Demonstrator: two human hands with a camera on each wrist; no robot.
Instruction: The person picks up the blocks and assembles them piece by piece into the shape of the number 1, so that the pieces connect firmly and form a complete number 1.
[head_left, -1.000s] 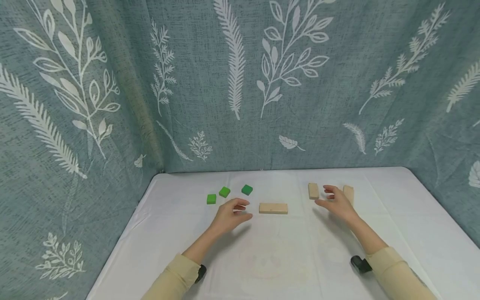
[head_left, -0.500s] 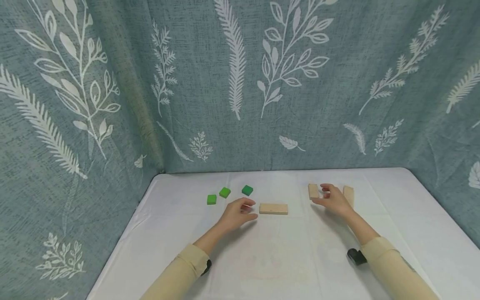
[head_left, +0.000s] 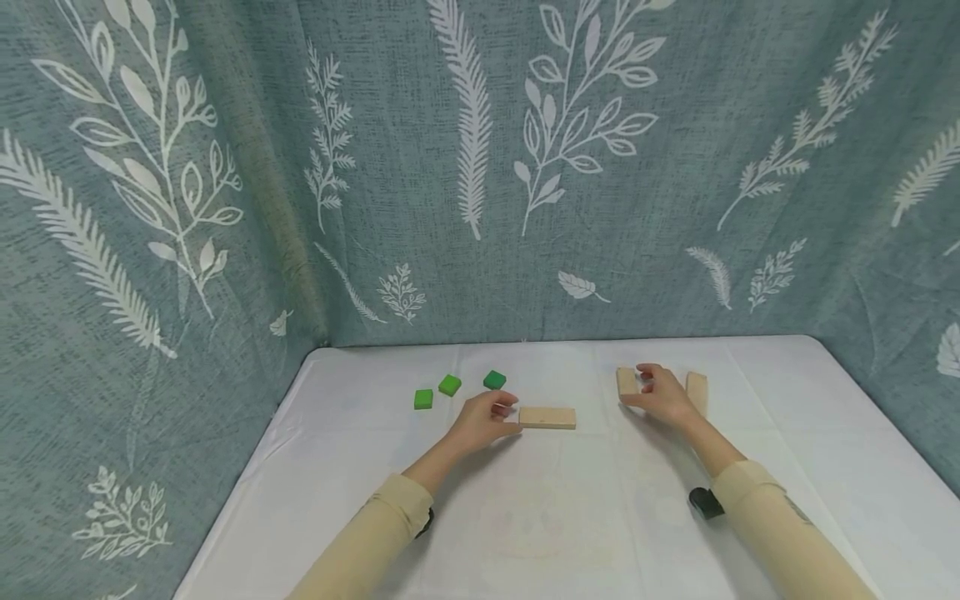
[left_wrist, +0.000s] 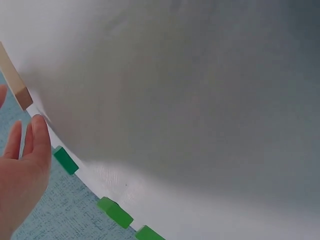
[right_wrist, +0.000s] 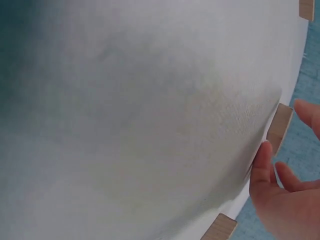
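Much room is showing at lower centre, little higher up

The white table's [head_left: 555, 492] far edge is running across the middle of the frame beneath the curtain [head_left: 480, 283]; its side edges are slanting outward toward lower left and lower right. A broad stretch of it is spreading between my sleeves [head_left: 375, 533] at lower centre.

Just above my left hand [head_left: 483, 421], a dark green block [head_left: 494, 380] is narrowing the way; one light green block [head_left: 450, 384] and another light green block [head_left: 423, 399] are lying farther left. Beyond my right hand [head_left: 666, 400], the rightmost wooden block [head_left: 697, 388] is sitting partly hidden.

My left arm is slanting in from lower left, the hand relaxed and released, its parted thumb and fingers pointing at the left end of the middle wooden block [head_left: 549, 417], which is lying crosswise near centre. My right arm is angling in from lower right, its thumb and loosely bent fingers bracketing the upright-pointing wooden block [head_left: 626, 382] right of centre, unclenched; whether they are touching it, I cannot tell.
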